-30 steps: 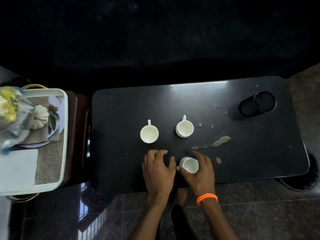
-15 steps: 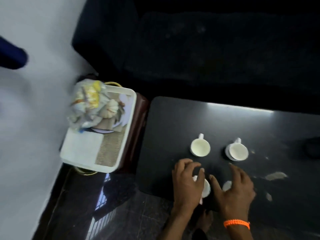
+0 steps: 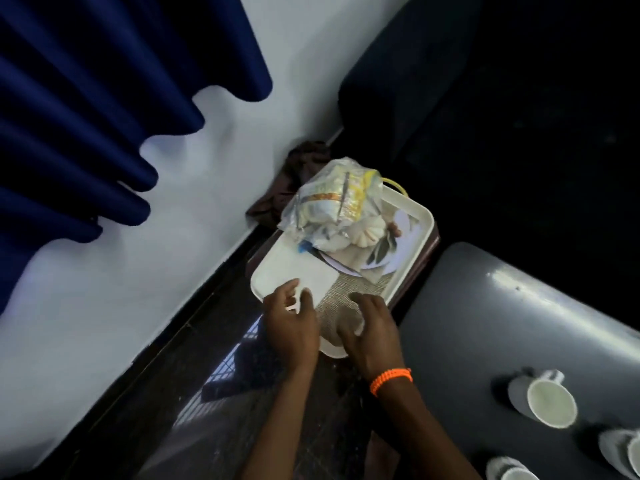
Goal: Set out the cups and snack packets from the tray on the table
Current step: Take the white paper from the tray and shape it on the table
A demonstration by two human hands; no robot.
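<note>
A white tray (image 3: 414, 216) rests on a dark stool left of the black table (image 3: 485, 306). At the tray's far end lies a clear bag of snack packets (image 3: 332, 202), yellow and white inside. My left hand (image 3: 291, 320) hovers over the tray's near left corner, fingers apart and empty. My right hand (image 3: 374, 330), with an orange bead bracelet at the wrist, is spread over the tray's near edge and also holds nothing. Three white cups stand on the table at the lower right: one whole cup (image 3: 547, 400) and two cut by the frame edge (image 3: 623, 452) (image 3: 509, 471).
A printed mat with a pumpkin picture (image 3: 372, 233) lines the tray. A brown cloth (image 3: 294, 178) lies behind the tray against the white wall. A blue curtain (image 3: 86, 116) hangs at the upper left. A dark sofa (image 3: 485, 116) stands behind the table.
Both hands have left the cups on the table and moved left to the tray's near end. The view has swung left toward the tray and wall.
</note>
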